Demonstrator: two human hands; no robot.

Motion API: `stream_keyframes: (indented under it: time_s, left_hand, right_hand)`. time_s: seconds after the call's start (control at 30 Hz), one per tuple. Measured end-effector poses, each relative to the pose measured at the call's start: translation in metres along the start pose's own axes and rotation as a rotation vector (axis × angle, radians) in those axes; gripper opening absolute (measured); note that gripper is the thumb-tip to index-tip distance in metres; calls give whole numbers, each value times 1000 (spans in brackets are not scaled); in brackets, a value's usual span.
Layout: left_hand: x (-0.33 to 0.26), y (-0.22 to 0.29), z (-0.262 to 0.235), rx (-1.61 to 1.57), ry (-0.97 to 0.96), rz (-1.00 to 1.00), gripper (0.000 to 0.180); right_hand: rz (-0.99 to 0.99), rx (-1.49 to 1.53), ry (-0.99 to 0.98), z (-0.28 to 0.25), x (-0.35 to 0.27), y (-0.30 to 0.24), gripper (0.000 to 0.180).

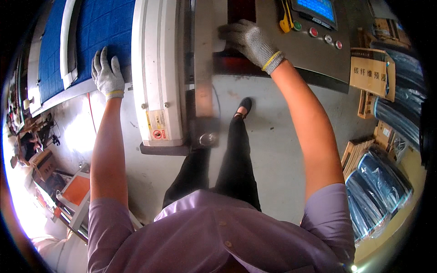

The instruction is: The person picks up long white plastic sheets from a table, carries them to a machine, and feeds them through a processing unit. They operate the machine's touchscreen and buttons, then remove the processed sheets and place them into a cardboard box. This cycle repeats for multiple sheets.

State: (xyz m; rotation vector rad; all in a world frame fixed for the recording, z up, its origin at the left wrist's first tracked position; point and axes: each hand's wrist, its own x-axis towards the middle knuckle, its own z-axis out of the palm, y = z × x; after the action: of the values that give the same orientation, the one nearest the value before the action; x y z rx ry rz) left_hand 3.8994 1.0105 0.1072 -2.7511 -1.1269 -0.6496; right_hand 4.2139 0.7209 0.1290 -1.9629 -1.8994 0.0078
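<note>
My left hand, in a grey knit glove, lies flat with fingers spread on the blue gridded sheet on the machine bed. My right hand, gloved the same way, rests with fingers bent on the grey metal machine housing, beside a dark red panel. Neither hand holds a loose thing. Between my hands runs the white machine arm with warning stickers and a metal bracket with a round knob.
A control panel with a blue screen and round buttons sits to the right. Cardboard boxes and plastic-wrapped dark rolls lie on the floor at right. An orange-topped cart stands at lower left.
</note>
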Motion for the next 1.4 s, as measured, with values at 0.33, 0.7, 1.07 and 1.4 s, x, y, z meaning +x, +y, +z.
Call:
stream_keyframes:
  time_s: [0.33,0.7,1.07,1.4]
  left_hand:
    - [2,-1,1,9,-3,12,48]
    - [2,1,-2,13,-13,-3,50]
    - [6,18,-26,7,-50,-55,46]
    - [21,29,-50,-36,-114,-109,52]
  right_hand:
    - [-11,-18,43,1,-4,3,33]
    - [110,-106,-16,-6,-20,-17,44]
    - [267,-109,-131,-11,-3,-50,67]
    - [307,-138,41,5,-2,-47,51]
